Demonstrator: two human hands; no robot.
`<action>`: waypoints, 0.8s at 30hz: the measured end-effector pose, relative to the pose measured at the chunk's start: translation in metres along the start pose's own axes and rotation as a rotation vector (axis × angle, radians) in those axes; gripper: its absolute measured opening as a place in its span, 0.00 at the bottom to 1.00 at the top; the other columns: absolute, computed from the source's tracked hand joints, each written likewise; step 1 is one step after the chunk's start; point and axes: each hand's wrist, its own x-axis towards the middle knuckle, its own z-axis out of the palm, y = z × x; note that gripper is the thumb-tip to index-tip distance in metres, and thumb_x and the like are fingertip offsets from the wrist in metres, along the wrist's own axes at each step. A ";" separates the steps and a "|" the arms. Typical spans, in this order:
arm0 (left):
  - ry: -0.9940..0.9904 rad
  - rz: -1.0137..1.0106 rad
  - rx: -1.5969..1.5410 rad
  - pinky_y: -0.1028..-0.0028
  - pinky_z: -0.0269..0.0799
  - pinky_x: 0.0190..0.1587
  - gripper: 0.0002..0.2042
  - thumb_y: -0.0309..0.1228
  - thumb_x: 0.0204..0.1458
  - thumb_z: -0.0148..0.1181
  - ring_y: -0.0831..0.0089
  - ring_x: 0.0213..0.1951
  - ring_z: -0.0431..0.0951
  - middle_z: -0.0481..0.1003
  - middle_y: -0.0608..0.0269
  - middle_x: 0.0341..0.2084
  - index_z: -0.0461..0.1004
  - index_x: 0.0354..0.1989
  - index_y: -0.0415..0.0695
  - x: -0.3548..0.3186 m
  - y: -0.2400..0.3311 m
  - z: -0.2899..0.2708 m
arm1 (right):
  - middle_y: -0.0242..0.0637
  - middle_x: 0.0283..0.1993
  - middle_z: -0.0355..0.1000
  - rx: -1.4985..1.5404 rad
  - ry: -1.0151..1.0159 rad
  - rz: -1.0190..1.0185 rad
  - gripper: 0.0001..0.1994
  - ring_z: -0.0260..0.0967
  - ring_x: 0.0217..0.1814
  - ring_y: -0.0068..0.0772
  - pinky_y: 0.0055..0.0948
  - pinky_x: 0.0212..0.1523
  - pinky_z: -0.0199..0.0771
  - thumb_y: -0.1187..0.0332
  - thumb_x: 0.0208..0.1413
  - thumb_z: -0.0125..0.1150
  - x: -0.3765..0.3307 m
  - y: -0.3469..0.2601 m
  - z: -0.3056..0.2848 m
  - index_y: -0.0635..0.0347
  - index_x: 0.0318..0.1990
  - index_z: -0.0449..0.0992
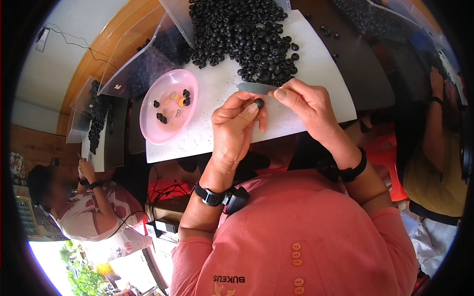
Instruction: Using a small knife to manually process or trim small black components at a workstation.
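Matt black rubber pieces, glossy pink plastic bowl, wooden floor.

A coral-pink buttoned shirt with short sleeves fills six o'clock, and a black strapped band with a small device circles each wrist

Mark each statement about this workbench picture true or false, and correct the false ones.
1. The left hand pinches a small black rubber piece. True.
2. The right hand holds a screwdriver. False: it holds a thin grey blade.
3. The pink plate is heaped full. False: it holds only a few pieces.
4. A pile of black rubber pieces lies on the white board. True.
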 end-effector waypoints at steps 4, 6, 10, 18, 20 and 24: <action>-0.025 -0.002 0.040 0.73 0.72 0.31 0.16 0.17 0.60 0.52 0.69 0.33 0.75 0.77 0.52 0.41 0.73 0.56 0.30 0.000 -0.001 0.000 | 0.36 0.14 0.63 -0.030 0.003 0.017 0.17 0.59 0.14 0.29 0.32 0.18 0.58 0.59 0.62 0.64 0.000 -0.004 0.001 0.59 0.25 0.74; -0.031 0.005 0.037 0.73 0.72 0.32 0.17 0.17 0.60 0.52 0.69 0.34 0.75 0.77 0.52 0.41 0.72 0.58 0.31 0.000 -0.001 -0.001 | 0.36 0.14 0.63 -0.040 0.010 0.012 0.17 0.59 0.14 0.30 0.32 0.18 0.58 0.59 0.62 0.64 0.000 -0.005 0.003 0.59 0.25 0.74; 0.019 -0.005 0.034 0.72 0.73 0.32 0.16 0.17 0.61 0.53 0.69 0.34 0.76 0.78 0.53 0.42 0.73 0.57 0.30 -0.002 0.002 0.003 | 0.37 0.14 0.63 -0.084 -0.004 0.009 0.16 0.58 0.14 0.30 0.32 0.18 0.58 0.61 0.61 0.64 0.000 -0.009 0.006 0.59 0.25 0.74; 0.103 0.277 0.520 0.77 0.72 0.30 0.13 0.14 0.58 0.52 0.76 0.30 0.74 0.75 0.60 0.35 0.78 0.50 0.32 -0.007 0.033 -0.007 | 0.23 0.21 0.63 0.229 -0.075 0.156 0.12 0.57 0.23 0.15 0.22 0.25 0.59 0.64 0.65 0.62 -0.004 -0.007 -0.011 0.65 0.34 0.80; 0.255 0.394 0.821 0.80 0.72 0.29 0.13 0.14 0.55 0.54 0.78 0.32 0.74 0.75 0.63 0.37 0.79 0.47 0.33 -0.008 0.057 -0.018 | 0.23 0.22 0.64 0.359 -0.031 0.154 0.12 0.56 0.24 0.15 0.21 0.26 0.59 0.64 0.65 0.61 -0.006 0.002 -0.013 0.65 0.35 0.79; 0.387 0.560 1.468 0.71 0.72 0.37 0.12 0.16 0.50 0.61 0.70 0.37 0.75 0.76 0.62 0.37 0.81 0.43 0.40 -0.006 0.098 -0.058 | 0.24 0.24 0.64 0.516 0.005 0.176 0.12 0.55 0.25 0.13 0.18 0.27 0.59 0.64 0.66 0.60 -0.004 -0.005 -0.014 0.65 0.35 0.77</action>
